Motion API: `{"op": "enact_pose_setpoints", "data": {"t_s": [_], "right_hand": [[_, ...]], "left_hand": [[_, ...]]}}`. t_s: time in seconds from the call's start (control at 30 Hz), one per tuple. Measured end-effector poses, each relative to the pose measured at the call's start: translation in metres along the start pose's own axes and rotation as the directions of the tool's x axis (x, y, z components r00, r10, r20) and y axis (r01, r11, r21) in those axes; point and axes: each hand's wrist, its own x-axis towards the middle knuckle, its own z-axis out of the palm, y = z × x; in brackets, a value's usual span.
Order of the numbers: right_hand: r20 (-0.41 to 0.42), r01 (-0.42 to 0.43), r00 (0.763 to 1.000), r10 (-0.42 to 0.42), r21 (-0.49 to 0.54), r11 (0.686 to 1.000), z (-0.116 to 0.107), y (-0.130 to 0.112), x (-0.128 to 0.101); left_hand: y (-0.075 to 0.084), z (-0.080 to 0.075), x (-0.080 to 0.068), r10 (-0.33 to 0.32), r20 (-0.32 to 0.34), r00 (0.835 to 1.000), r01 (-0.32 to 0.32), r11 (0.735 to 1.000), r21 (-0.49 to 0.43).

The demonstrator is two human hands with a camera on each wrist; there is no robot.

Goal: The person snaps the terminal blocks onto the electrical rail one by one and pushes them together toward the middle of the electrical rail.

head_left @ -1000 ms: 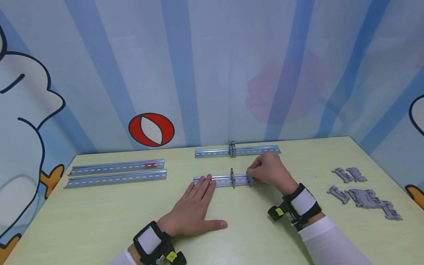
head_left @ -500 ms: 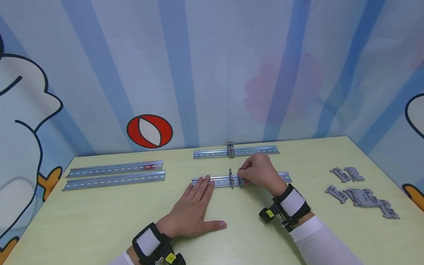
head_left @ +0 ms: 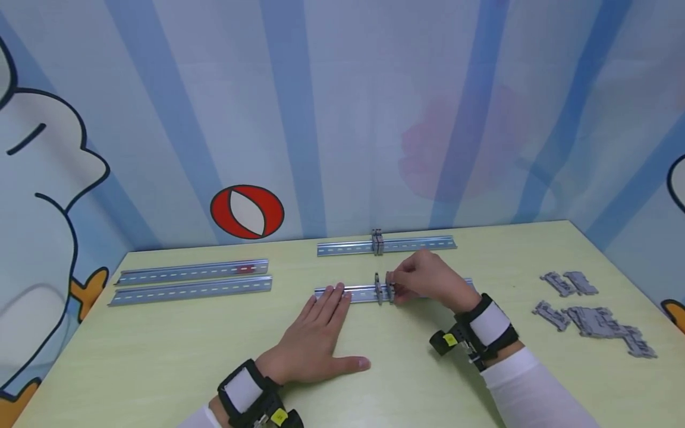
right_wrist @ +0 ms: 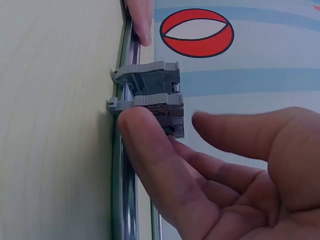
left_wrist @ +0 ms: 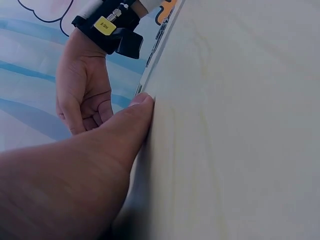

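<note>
My left hand (head_left: 309, 345) lies flat near the table's middle, its straight fingertips resting on the left end of the front metal DIN rail (head_left: 363, 293). Two slim grey terminal blocks stand upright on this rail: a left one (right_wrist: 152, 77) and a right one (right_wrist: 167, 101), with a narrow gap between them. My right hand (head_left: 430, 276) is at the right block. In the right wrist view a long finger touches that block's near side, while the thumb (right_wrist: 215, 127) stands apart from it. Part of the rail is hidden behind the right hand.
Behind, another DIN rail (head_left: 417, 243) carries paired terminal blocks (head_left: 377, 242). Two bare rails lie at left, an upper one (head_left: 182, 273) with a red mark and a lower one (head_left: 192, 290). Several loose grey terminal blocks (head_left: 594, 321) lie on the table (head_left: 407, 380) at right.
The right hand and the right terminal block have moved left along the front rail, close to the other block. The left hand has stayed on the rail's left end.
</note>
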Motion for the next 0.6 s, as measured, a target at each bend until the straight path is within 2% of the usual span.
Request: {"op": "enact_pose_setpoints", "data": {"t_s": [0.17, 0.37, 0.6], "right_hand": [[0.018, 0.001, 1.000, -0.003, 0.107, 0.994, 0.001, 0.002, 0.000], [-0.004, -0.024, 1.000, 0.025, 0.087, 0.996, 0.006, 0.000, 0.001], [0.015, 0.014, 1.000, -0.016, 0.105, 0.994, 0.012, -0.001, 0.002]], "left_hand": [[0.001, -0.001, 0.000, 0.005, 0.000, 1.000, -0.005, 1.000, 0.002], [0.001, -0.003, 0.001, 0.005, 0.009, 1.000, -0.005, 1.000, 0.010], [0.001, -0.002, 0.001, -0.017, 0.021, 1.000, 0.017, 1.000, 0.001]]}}
